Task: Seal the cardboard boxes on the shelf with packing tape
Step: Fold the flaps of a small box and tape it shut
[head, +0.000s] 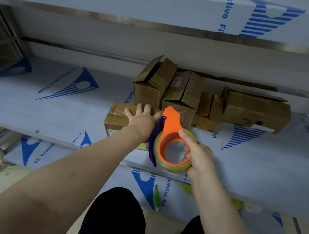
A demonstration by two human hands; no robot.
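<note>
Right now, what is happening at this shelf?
A person is taping a cardboard box on the shelf. The left hand presses flat on the box top, while the right hand grips an orange tape dispenser beside it. More boxes stand behind, some with flaps open.

Metal shelf wrapped in white film with blue print, flat cardboard box near its front edge at centre, cluster of open-flapped boxes just behind, larger box right of centre

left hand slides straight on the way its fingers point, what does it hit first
Probably the open-flapped box behind the flat box that the left hand presses; depth is unclear.
</note>
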